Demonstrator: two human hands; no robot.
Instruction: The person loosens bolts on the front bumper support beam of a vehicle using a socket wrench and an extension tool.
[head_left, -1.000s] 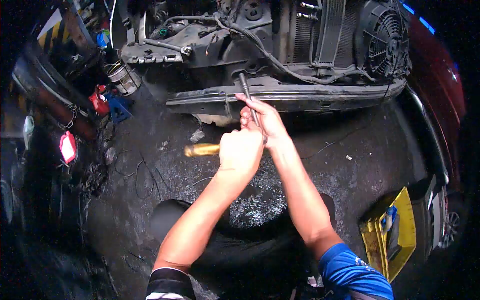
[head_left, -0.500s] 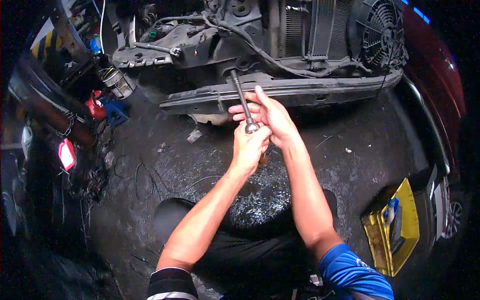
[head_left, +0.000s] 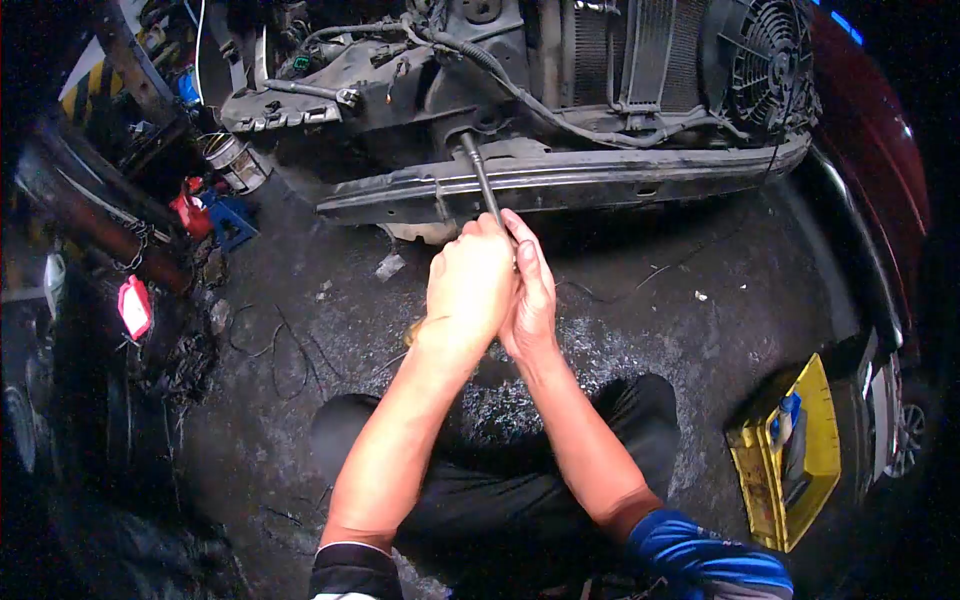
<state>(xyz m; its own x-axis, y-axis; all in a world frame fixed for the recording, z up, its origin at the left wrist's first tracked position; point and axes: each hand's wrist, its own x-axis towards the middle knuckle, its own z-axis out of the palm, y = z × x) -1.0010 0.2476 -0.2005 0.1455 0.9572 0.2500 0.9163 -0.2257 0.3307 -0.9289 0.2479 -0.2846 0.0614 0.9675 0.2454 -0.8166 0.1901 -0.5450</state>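
From the head camera, your left hand [head_left: 468,275] was closed around the near end of the metal bar [head_left: 481,177], your right hand [head_left: 530,295] curled beside it, its grip impossible to tell, while the metal bar's far end reached the car front [head_left: 640,173].

Beam [head_left: 600,178] bars way ahead; floor [head_left: 710,260] open rightward to yellow crate [head_left: 824,430].

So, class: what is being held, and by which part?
A metal tool, by its end nearest the person: left hand gripping, right hand alongside.
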